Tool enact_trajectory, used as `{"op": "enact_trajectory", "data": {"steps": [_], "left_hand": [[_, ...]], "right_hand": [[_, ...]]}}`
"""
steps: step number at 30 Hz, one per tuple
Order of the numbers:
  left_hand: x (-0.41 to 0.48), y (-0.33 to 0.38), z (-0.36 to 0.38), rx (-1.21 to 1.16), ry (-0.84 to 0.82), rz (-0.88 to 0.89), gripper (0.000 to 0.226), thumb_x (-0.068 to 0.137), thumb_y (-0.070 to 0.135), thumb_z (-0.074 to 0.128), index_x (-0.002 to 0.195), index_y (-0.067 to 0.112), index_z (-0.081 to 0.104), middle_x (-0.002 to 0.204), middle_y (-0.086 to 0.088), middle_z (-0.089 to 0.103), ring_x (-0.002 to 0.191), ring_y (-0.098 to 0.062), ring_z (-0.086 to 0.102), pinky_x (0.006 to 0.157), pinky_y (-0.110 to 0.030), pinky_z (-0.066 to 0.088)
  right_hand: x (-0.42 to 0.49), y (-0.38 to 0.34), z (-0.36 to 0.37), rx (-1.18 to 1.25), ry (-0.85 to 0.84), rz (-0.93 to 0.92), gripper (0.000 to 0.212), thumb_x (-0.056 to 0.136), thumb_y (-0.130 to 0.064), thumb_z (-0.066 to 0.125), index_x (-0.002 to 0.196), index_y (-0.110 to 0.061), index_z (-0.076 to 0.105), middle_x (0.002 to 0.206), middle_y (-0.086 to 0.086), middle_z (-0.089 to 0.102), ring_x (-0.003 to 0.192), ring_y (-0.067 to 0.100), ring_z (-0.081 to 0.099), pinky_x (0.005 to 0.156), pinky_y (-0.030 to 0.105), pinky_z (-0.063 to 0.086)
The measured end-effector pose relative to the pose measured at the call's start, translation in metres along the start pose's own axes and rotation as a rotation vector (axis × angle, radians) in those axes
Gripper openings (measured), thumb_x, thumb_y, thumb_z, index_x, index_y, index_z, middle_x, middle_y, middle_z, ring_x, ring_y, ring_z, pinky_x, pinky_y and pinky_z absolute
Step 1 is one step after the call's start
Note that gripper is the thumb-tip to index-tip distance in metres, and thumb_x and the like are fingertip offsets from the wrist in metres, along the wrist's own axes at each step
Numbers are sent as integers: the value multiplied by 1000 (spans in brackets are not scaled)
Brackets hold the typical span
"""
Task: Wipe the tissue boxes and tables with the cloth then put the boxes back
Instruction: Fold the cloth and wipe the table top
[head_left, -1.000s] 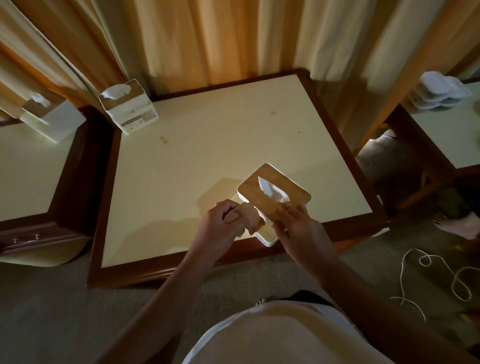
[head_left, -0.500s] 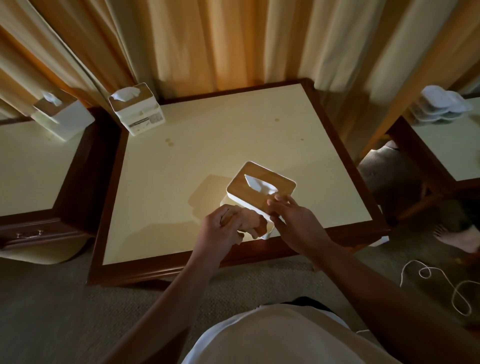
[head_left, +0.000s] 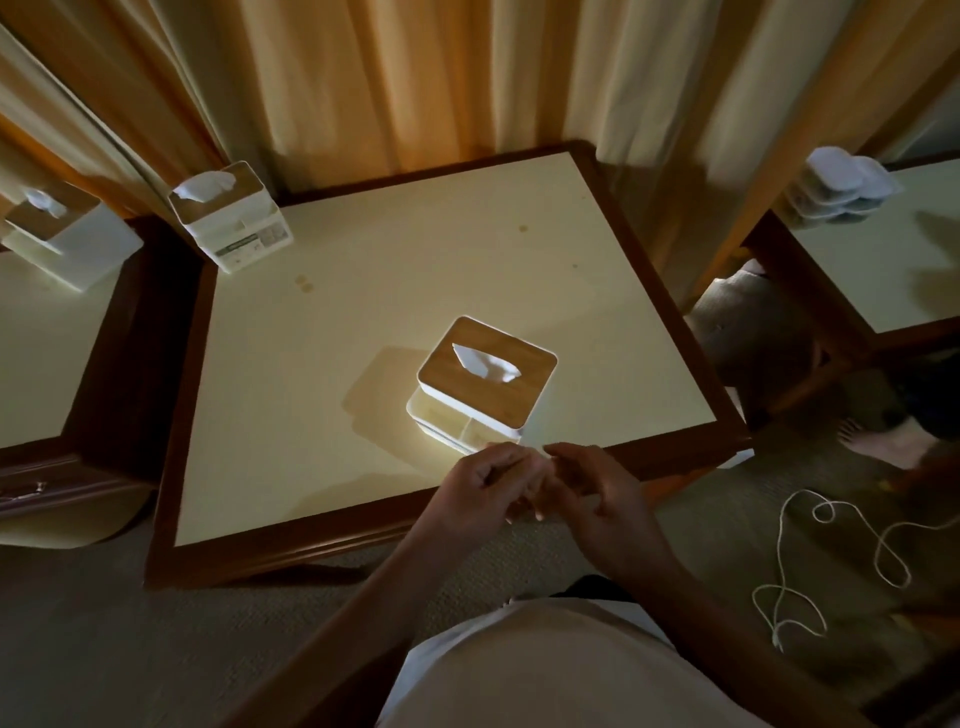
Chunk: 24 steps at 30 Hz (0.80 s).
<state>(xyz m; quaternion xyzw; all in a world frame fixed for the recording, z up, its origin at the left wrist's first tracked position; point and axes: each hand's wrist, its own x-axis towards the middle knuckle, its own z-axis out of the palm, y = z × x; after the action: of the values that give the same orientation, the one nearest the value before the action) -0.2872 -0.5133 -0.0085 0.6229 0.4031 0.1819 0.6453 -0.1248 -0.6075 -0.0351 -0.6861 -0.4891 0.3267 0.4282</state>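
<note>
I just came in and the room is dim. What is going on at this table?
A person is at the middle table. A tissue box with a wooden lid stands near its front edge, untouched. The left hand and right hand meet in front of it, fingers curled; whether they hold anything is too dim to tell.

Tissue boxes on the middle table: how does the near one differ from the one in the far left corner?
The near box stands by the table's front edge; the corner box sits at the back by the curtain. The corner box shows a printed label on its side; the near box shows none. Both stand upright, white with a wooden lid and a tissue poking out.
</note>
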Motion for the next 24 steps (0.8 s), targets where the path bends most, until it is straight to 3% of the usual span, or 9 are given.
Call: {"op": "enact_trajectory", "data": {"steps": [4, 7, 9, 12, 15, 18, 21, 23, 24], "left_hand": [[10, 0, 16, 26, -92, -35, 8, 101, 10, 65, 104, 10, 73, 103, 5, 77, 94, -15, 73, 74, -29, 59], [16, -1, 28, 14, -146, -150, 25, 94, 21, 78, 115, 28, 66, 107, -2, 73, 90, -23, 76, 68, -36, 63], [22, -3, 34, 79, -166, -178, 36, 90, 30, 82, 119, 29, 62, 107, -6, 73, 87, -29, 77, 63, -36, 61], [31, 4, 47, 139, -137, -176, 29, 93, 33, 80, 116, 24, 64, 93, -8, 74, 72, -27, 76, 57, -35, 60], [43, 19, 65, 152, -72, -244, 21, 103, 39, 67, 109, 19, 65, 83, -8, 75, 66, -26, 76, 60, -42, 65], [65, 25, 82, 71, -23, -379, 32, 105, 49, 53, 117, 20, 61, 94, -17, 76, 75, -34, 78, 70, -50, 66], [82, 15, 101, 93, 111, -409, 47, 104, 51, 50, 136, 17, 45, 104, -16, 71, 71, -29, 77, 63, -42, 65], [86, 4, 111, 148, 179, -357, 45, 106, 31, 54, 145, 27, 32, 105, -7, 64, 69, -24, 75, 56, -37, 61], [89, -3, 116, 228, 180, -319, 53, 103, 20, 54, 149, 28, 27, 109, -4, 60, 82, -26, 75, 61, -37, 62]], "right_hand": [[-3, 15, -18, 70, 35, 131, 9, 96, -36, 69, 98, -27, 69, 100, -7, 66, 94, 10, 65, 80, 31, 57], [-5, 20, -35, 252, 75, 253, 16, 99, -33, 63, 101, -18, 68, 95, 1, 72, 90, 18, 71, 73, 23, 58], [-5, 23, -46, 356, 172, 283, 23, 100, -37, 60, 106, -15, 67, 99, 4, 72, 94, 25, 71, 75, 31, 61], [0, 27, -64, 289, 260, 326, 23, 98, -43, 58, 111, -25, 60, 109, 2, 65, 102, 24, 67, 81, 47, 63], [15, 32, -85, 174, 269, 297, 13, 102, -33, 60, 112, -26, 57, 110, -4, 62, 104, 17, 64, 84, 45, 62], [36, 40, -101, 5, 251, 212, 20, 101, -37, 62, 117, -25, 57, 106, -10, 64, 100, 7, 65, 83, 40, 61], [55, 58, -104, -126, 89, 91, 38, 102, -50, 59, 131, -26, 55, 122, -11, 61, 108, 4, 62, 85, 32, 58], [65, 78, -101, -323, -135, -26, 39, 106, -52, 44, 141, -35, 50, 140, -8, 53, 120, 11, 56, 96, 39, 54], [70, 87, -99, -448, -268, -75, 41, 107, -47, 40, 147, -39, 44, 148, -8, 48, 124, 17, 53, 101, 45, 50]]}}
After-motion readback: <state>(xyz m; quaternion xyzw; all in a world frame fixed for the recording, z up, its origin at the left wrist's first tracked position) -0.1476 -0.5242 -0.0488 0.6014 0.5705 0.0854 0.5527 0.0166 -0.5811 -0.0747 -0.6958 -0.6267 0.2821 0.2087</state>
